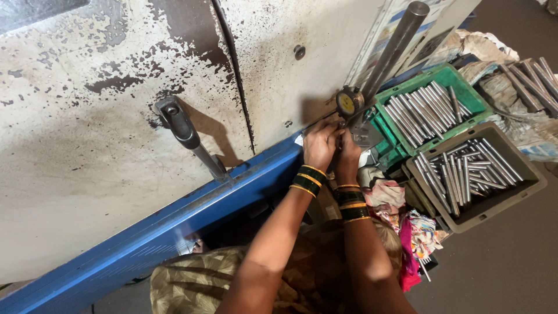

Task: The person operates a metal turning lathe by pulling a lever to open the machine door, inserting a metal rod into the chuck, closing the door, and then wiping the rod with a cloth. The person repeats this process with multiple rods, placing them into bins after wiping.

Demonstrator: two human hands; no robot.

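A worn, paint-flaked machine panel (pixel 87 116) fills the left of the frame, a black-gripped lever handle (pixel 185 132) jutting from it above a blue steel edge (pixel 174 224). At centre, a person's two hands meet at the foot of a dial gauge stand: the left hand (pixel 319 145), bangles at the wrist, is curled with its fingertips pinched together on something small under the gauge, and the right hand (pixel 347 156) is closed in beside it, touching it. What exactly the fingers grip is hidden by the hands themselves; it appears to be one slim metal part, held at the gauge's base. Above them sits the yellow-faced dial gauge (pixel 349 103), clamped to a tall steel post (pixel 395 46). To the right, a green crate (pixel 465 78) holds rows of steel pins (pixel 421 110), and below it a grey bin (pixel 523 186) holds more of the same, with crumpled cloths (pixel 389 195) lying just beside the wrists. Judging by the pose, a piece is being seated under the gauge for checking; the move to follow would call for steady fingers and a clear view of the dial.
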